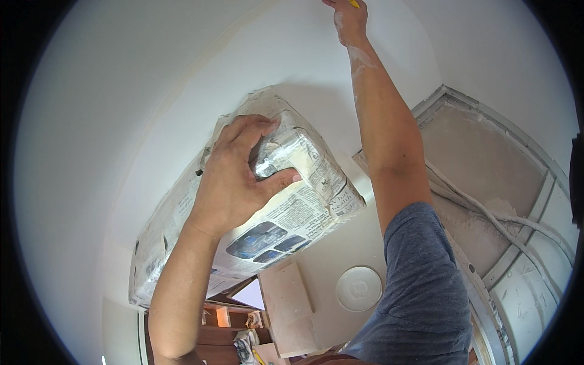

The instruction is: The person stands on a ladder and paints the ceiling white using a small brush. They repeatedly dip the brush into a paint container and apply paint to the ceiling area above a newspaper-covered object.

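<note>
A long box-shaped unit wrapped in newspaper and clear plastic film [286, 213] is fixed against the white wall. On its upper edge rests my left hand [234, 164], thumb and fingers spread apart, touching the crinkled wrapping. My right arm stretches far up along the wall. At the top edge of the picture my right hand [351, 24], smeared with white, is closed around a tool with a yellow handle [354, 3]. The rest of that tool lies outside the picture, so its kind does not show.
A dusty recess with a metal frame [486, 170] lies to the right, crossed by pale cables [480, 207]. Below are a round white lid or bucket [359, 288], a pale board [286, 310] and brown shelving with several items [228, 319].
</note>
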The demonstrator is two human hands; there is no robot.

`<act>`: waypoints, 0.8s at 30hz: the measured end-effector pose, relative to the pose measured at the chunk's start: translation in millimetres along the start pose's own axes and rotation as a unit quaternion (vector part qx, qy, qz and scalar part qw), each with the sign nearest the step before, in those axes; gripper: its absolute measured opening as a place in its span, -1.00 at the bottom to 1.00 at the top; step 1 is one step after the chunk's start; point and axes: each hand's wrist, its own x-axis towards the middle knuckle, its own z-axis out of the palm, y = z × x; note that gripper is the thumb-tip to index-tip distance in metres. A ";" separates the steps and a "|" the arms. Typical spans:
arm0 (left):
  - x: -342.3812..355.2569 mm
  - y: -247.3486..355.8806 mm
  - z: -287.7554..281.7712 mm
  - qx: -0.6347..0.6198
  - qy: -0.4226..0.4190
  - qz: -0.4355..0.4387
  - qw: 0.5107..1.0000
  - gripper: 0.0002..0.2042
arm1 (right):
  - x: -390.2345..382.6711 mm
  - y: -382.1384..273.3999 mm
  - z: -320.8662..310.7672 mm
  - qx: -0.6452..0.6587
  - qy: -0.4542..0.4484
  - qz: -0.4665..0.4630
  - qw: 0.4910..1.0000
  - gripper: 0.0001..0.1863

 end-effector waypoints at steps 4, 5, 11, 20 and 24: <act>-0.4 -0.4 0.5 0.003 0.001 -0.001 1.000 -0.23 | -0.7 2.4 0.9 0.009 -0.003 -0.005 1.000 -0.59; -0.5 -0.5 0.5 0.004 0.000 0.000 1.000 -0.23 | -0.8 2.7 1.0 0.010 -0.004 -0.007 1.000 -0.60; 0.1 -1.3 0.3 0.011 0.002 0.009 1.000 -0.23 | -2.3 2.0 3.2 0.001 -0.006 -0.011 1.000 -0.61; 0.0 -1.3 0.2 0.005 0.001 0.003 1.000 -0.24 | -6.7 -2.4 7.2 -0.020 0.004 -0.001 1.000 -0.64; -0.1 -1.8 0.6 0.012 0.004 0.008 1.000 -0.24 | -8.3 -2.2 8.3 -0.023 -0.002 -0.022 0.999 -0.64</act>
